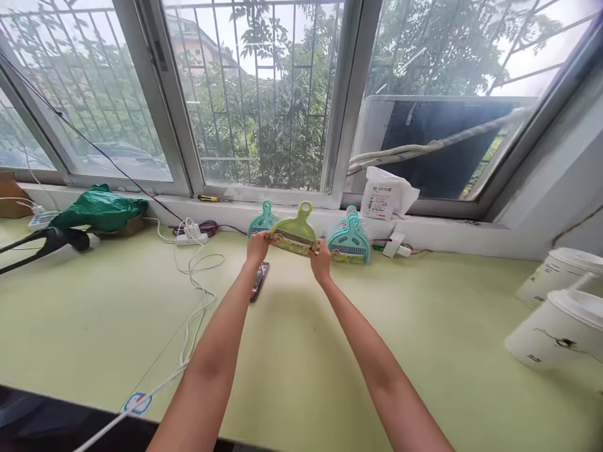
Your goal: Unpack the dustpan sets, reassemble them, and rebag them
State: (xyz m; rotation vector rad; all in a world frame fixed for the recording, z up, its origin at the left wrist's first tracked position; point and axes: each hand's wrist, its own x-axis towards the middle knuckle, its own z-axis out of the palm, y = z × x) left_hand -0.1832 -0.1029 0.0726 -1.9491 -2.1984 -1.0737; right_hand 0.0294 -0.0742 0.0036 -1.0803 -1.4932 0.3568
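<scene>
Both my hands grip a yellow-green dustpan by its two lower corners, its looped handle pointing up. My left hand closes on the left corner and my right hand on the right one. A brush and a printed label show along its lower edge. Behind my left hand a teal dustpan leans at the wall, partly hidden. To the right of my right hand stands a stack of teal dustpans with brushes. Below my left hand a phone lies on the table, partly covered by my wrist.
White cables and a power strip lie on the pale green table. A green plastic bag is at the left. White lidded buckets stand at the right. A white package and a screwdriver rest on the windowsill.
</scene>
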